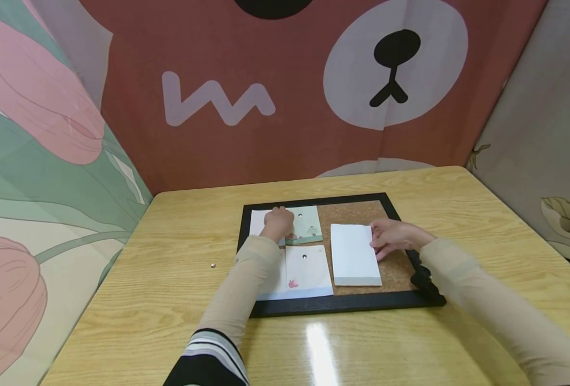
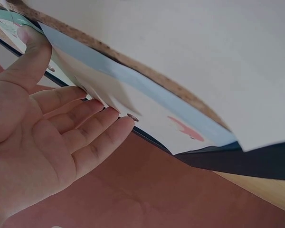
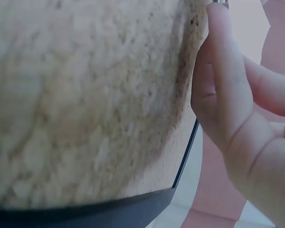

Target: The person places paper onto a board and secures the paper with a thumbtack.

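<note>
My left hand is over the upper left sheet on a cork board. In the left wrist view, the fingers are stretched out with their tips at the paper, and the thumb is spread apart from them. Beside that hand lies a green-edged sheet with a small shiny tack. Below is a sheet with a pink print, also bearing a tack. My right hand pinches the right edge of a thick white paper pad above the cork.
A black frame borders the board, with a dark lumpy object at its right side. One loose tack lies on the wooden table to the left. Printed cloth hangs behind the table.
</note>
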`<move>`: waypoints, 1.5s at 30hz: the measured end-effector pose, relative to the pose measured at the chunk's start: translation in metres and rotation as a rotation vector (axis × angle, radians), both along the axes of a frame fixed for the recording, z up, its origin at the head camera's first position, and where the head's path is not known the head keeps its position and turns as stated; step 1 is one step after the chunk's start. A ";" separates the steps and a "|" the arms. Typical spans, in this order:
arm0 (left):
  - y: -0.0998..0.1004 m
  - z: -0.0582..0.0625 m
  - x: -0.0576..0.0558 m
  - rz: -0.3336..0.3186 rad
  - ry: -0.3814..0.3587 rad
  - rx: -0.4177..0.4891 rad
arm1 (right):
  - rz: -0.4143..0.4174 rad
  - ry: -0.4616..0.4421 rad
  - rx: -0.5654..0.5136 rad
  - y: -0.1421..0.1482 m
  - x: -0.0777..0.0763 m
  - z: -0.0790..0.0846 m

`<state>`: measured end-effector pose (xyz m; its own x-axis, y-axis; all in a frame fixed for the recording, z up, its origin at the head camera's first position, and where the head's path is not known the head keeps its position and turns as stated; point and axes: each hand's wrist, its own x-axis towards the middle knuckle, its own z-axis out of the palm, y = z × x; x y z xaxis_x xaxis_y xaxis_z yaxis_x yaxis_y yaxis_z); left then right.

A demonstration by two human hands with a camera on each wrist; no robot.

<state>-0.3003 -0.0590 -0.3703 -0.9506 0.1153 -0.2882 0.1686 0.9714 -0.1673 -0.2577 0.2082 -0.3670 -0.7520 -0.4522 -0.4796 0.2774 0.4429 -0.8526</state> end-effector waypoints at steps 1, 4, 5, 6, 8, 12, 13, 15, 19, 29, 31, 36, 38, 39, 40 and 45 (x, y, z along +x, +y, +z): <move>0.000 0.000 0.000 0.000 -0.001 0.000 | -0.003 0.003 0.010 -0.001 0.000 -0.001; 0.001 0.002 0.000 -0.002 -0.002 -0.003 | 0.006 0.019 0.036 -0.003 0.001 -0.002; 0.002 0.002 0.000 -0.003 -0.003 -0.005 | -0.003 0.020 0.046 -0.004 0.002 -0.002; 0.002 0.002 0.000 -0.004 -0.003 -0.006 | 0.000 0.022 0.051 -0.004 0.002 -0.003; 0.002 0.003 0.000 -0.002 -0.006 -0.003 | 0.003 0.023 0.054 -0.005 0.003 -0.003; 0.000 0.001 -0.001 0.004 -0.008 0.006 | 0.001 0.021 0.053 -0.007 0.004 -0.005; 0.000 0.001 -0.001 0.005 -0.008 0.009 | 0.001 0.022 0.052 -0.007 0.004 -0.006; -0.001 0.000 -0.001 0.004 -0.006 0.009 | 0.000 0.026 0.050 -0.008 0.006 -0.006; -0.002 0.000 -0.001 -0.001 -0.007 0.014 | 0.005 0.041 0.062 -0.011 0.007 -0.005; -0.002 -0.002 -0.001 -0.008 -0.008 0.027 | 0.003 0.047 0.121 -0.014 0.009 -0.003; -0.003 -0.001 0.000 -0.010 -0.006 0.028 | 0.004 0.052 0.130 -0.015 0.009 -0.003; -0.003 0.000 0.001 -0.012 -0.009 0.029 | 0.019 0.078 0.165 -0.017 0.011 -0.001; -0.003 0.000 0.001 -0.012 -0.010 0.028 | 0.029 0.095 0.184 -0.018 0.012 -0.001; -0.003 0.000 0.001 -0.012 -0.009 0.026 | 0.038 0.111 0.200 -0.018 0.012 0.000; -0.003 0.000 0.001 -0.012 -0.009 0.024 | 0.048 0.128 0.219 -0.018 0.013 0.000; -0.004 -0.002 -0.003 -0.002 -0.017 0.022 | 0.135 0.337 0.413 -0.021 0.015 0.002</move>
